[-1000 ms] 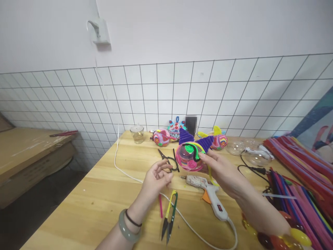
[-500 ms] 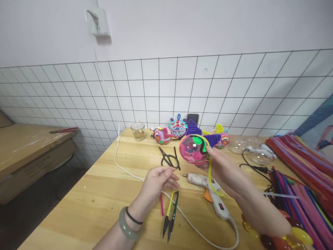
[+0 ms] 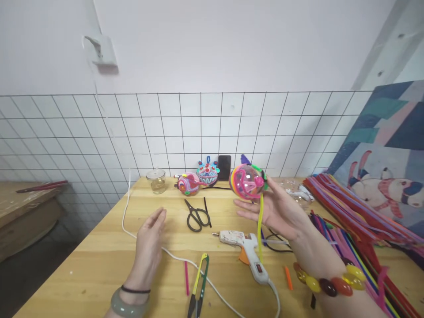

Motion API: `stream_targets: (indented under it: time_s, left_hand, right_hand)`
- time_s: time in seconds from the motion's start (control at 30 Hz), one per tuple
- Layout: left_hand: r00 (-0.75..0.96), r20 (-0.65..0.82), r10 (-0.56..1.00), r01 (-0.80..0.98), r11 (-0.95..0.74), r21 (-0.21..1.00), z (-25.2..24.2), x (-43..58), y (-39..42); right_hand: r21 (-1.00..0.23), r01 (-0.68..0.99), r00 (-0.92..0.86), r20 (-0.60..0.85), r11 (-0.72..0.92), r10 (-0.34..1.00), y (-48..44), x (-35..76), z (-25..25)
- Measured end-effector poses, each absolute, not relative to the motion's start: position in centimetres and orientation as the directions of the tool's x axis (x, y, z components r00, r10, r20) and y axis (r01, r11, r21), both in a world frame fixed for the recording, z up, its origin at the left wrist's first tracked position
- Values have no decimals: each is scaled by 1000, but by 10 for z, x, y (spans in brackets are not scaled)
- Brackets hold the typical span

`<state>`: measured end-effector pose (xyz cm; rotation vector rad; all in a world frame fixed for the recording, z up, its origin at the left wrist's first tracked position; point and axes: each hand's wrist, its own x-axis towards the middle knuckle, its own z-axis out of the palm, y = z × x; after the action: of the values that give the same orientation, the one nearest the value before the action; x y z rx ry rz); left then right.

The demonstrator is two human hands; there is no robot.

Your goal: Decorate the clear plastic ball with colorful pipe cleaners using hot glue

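My right hand (image 3: 281,210) is closed at thumb and fingers on a clear plastic ball ornament (image 3: 247,183), held up above the table. Pink, green and rainbow pipe cleaner trims the ball, and a purple piece rises behind it. From its lower right a yellow-green pipe cleaner (image 3: 260,227) hangs down past the glue gun. My left hand (image 3: 149,236) is over the left part of the table, holding nothing, fingers slightly bent. Black scissors (image 3: 196,218) lie to its right. The white glue gun (image 3: 236,238) rests below the ball, and yellow-green thread snips (image 3: 199,285) lie in front.
At the back stand a lidded glass cup (image 3: 157,182), two decorated balls, one striped (image 3: 188,184) and one blue (image 3: 207,173), and a phone (image 3: 224,168). Bundles of pipe cleaners (image 3: 344,207) cover the right side. A white cord (image 3: 175,255) crosses the table.
My left hand has moved left, away from the ball. My right hand has turned the ball so its purple parts mostly go behind it. The view has shifted to the right.
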<state>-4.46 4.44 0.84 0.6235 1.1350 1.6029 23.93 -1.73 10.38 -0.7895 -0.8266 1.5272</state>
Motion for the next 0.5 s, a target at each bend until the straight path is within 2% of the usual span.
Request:
stream_targets:
  time_s: [0.07,0.13,0.3,0.37,0.5]
  left_hand:
    - [-293,-78,953,-397,-47,917,8,-41,41]
    - [-232,-36,972,-374,-55,926,10,-38,38]
    - [-3,-31,1000,-496,25,868,20,-33,28]
    - [120,15,993,-539,52,841,23,-32,24]
    - [318,73,945,-506,105,856,23,-31,17]
  right_hand:
    - [-883,-447,-173,-73,-145,982,-22,227,101]
    - [-925,-353,-212,-67,-140,975,-26,212,97]
    - [-995,-93,-306,51,24,951,-33,180,85]
    - [-993,-18,-293,113,113,949,-34,172,81]
    - [-960,160,-270,179,228,946,-33,166,70]
